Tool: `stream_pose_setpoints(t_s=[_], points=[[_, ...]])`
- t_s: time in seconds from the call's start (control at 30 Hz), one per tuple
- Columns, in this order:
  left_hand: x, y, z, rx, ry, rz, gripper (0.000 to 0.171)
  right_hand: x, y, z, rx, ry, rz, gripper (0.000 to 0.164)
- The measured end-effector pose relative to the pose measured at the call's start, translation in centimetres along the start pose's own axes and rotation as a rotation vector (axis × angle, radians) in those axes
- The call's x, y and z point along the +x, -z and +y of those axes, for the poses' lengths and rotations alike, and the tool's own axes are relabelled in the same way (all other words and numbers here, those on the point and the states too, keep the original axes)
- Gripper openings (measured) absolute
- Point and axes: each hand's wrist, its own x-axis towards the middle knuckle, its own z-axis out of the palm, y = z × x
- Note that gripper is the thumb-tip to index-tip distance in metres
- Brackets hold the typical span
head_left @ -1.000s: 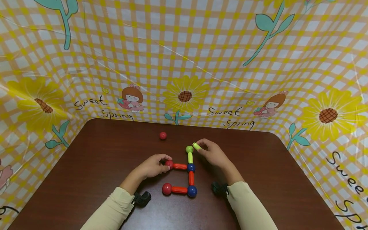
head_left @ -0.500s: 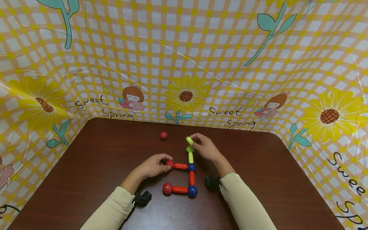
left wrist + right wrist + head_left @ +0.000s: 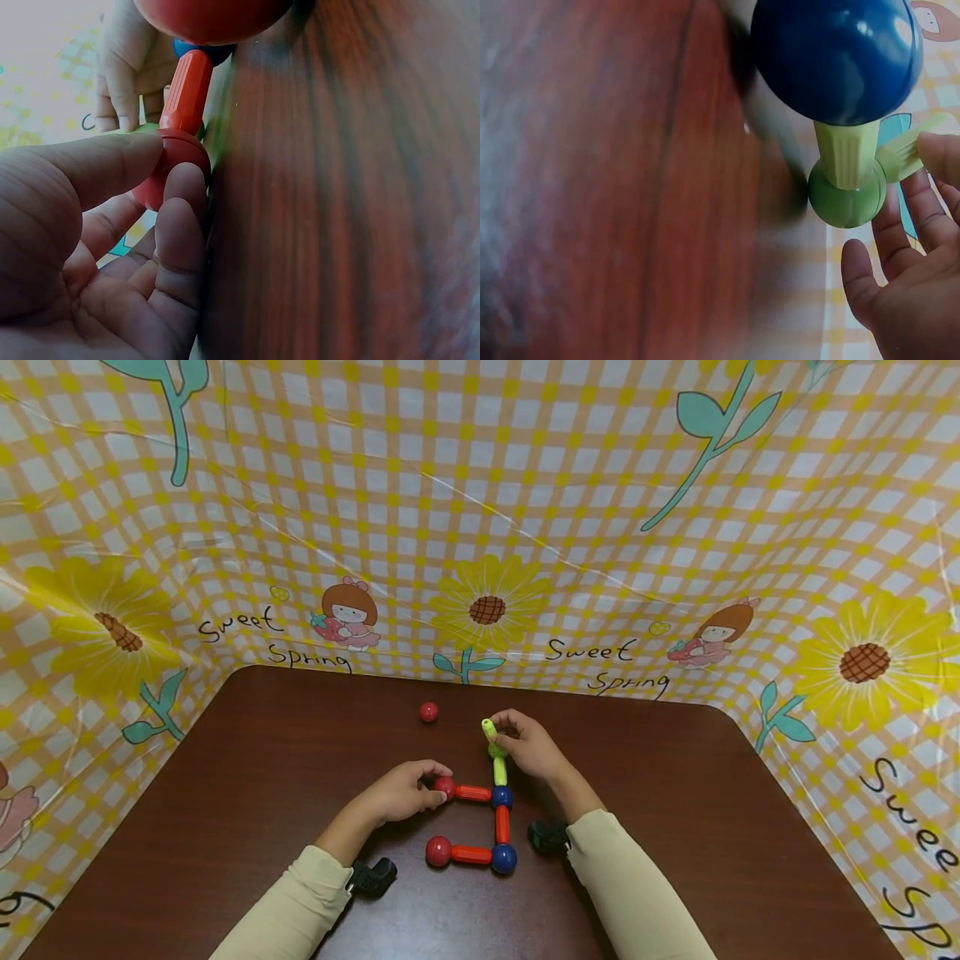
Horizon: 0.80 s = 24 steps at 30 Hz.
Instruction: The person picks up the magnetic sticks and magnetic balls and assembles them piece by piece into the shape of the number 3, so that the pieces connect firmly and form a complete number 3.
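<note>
My left hand point(image 3: 401, 792) grips a red ball point(image 3: 446, 788) between thumb and fingers. From that ball a red rod point(image 3: 474, 793) runs to a blue ball point(image 3: 502, 797). A yellow-green rod point(image 3: 500, 772) leads away from the blue ball to a green ball point(image 3: 847, 201). Between thumb and fingers, my right hand point(image 3: 531, 748) pinches another yellow-green rod point(image 3: 901, 157), tilted upward, its lower end touching the green ball. Nearer me, a red rod point(image 3: 502, 825) links to a second blue ball point(image 3: 504, 858), then another red rod point(image 3: 472, 855) and a red ball point(image 3: 438, 851).
A loose red ball point(image 3: 429, 712) lies toward the back of the dark brown table point(image 3: 300, 727). Behind and at both sides hangs a checked sunflower cloth point(image 3: 420, 527). Black wrist cameras, such as the left one point(image 3: 373, 877), sit close to the tabletop.
My right hand has moved left with the yellow-green rod, bringing it from beside the green ball to above it and then down onto it. The left hand keeps its hold.
</note>
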Motion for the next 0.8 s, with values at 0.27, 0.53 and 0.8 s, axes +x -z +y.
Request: stream_pose_setpoints(t_s=[0.27, 0.53, 0.8], points=[[0.05, 0.02, -0.02, 0.003, 0.005, 0.004, 0.028, 0.0, -0.22, 0.29, -0.01, -0.027, -0.052, 0.026], [-0.04, 0.09, 0.1, 0.007, 0.004, 0.0, 0.029, 0.06, -0.34, 0.42, -0.088, -0.068, -0.1, 0.029], [-0.02, 0.1, 0.18, 0.007, 0.003, 0.0, 0.029, 0.22, -0.38, 0.58, -0.161, -0.138, -0.083, 0.024]])
